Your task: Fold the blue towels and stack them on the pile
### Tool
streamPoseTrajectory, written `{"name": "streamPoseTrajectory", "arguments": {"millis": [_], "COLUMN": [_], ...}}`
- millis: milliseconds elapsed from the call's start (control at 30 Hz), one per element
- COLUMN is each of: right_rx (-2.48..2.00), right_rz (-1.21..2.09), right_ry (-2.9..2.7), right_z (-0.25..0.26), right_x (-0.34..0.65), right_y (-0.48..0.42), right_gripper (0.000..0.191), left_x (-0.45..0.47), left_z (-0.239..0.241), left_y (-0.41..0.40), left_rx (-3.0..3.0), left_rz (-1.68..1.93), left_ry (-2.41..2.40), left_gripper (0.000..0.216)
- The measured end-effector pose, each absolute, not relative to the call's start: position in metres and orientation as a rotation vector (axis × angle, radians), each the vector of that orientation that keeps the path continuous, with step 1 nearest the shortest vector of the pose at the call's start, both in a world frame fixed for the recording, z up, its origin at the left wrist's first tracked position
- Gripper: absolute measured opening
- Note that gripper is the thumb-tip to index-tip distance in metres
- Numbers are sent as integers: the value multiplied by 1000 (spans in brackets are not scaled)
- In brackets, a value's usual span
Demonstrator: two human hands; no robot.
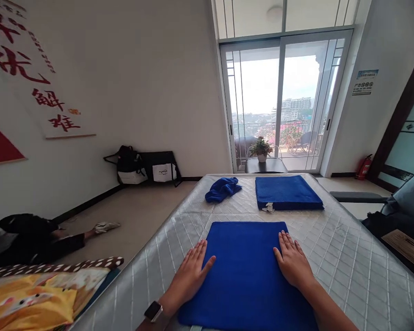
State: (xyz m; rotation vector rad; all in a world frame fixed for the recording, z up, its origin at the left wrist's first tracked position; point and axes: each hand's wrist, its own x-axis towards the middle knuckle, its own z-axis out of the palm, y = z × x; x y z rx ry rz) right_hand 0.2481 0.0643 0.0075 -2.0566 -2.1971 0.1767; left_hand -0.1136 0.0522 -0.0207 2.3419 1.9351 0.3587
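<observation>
Before me a blue cloth lies flat and square on the quilted silver-grey mattress. My left hand rests on its left edge, fingers stretched forward and thumb apart on the cloth. On the right edge lies my right hand, palm down with fingers extended. Neither hand grips anything. Just beyond, to the right, sits a neat stack of folded blue cloths with white tags at its near corner. A crumpled blue cloth lies to the left of that stack.
Behind the mattress stands a dark chair with a potted plant, before sliding glass doors. Bedding with a yellow pattern is at lower left. A person's leg stretches across the floor. Bags lean by the wall.
</observation>
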Motion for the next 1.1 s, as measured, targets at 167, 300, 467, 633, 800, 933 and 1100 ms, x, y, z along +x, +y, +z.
{"name": "streamPoseTrajectory", "arguments": {"millis": [167, 300, 467, 633, 800, 933, 1100], "right_rx": [-2103, -2095, -2064, -2108, -2069, -2016, -1926], "right_rz": [67, -87, -21, 306, 372, 404, 350], "right_ry": [-2223, -2245, -2275, -2323, -2299, -2251, -2258], "right_z": [5, 15, 21, 10, 7, 3, -8], "right_x": [245, 238, 234, 243, 246, 247, 250], "right_y": [67, 59, 20, -14, -15, -14, -20], "right_gripper": [67, 65, 64, 78, 80, 78, 66], "left_x": [-110, -110, -113, -114, -112, -84, 16], "left_z": [-10, -5, -10, -18, -5, 9, -21], "left_y": [48, 46, 48, 49, 48, 35, -2], "left_rx": [2309, 2317, 2316, 2282, 2213, 2380, 3155], "left_rz": [373, 389, 420, 425, 462, 504, 517], "left_ry": [1908, 1899, 1893, 1906, 2042, 2147, 1361], "left_gripper": [77, 79, 77, 77, 74, 67, 76]}}
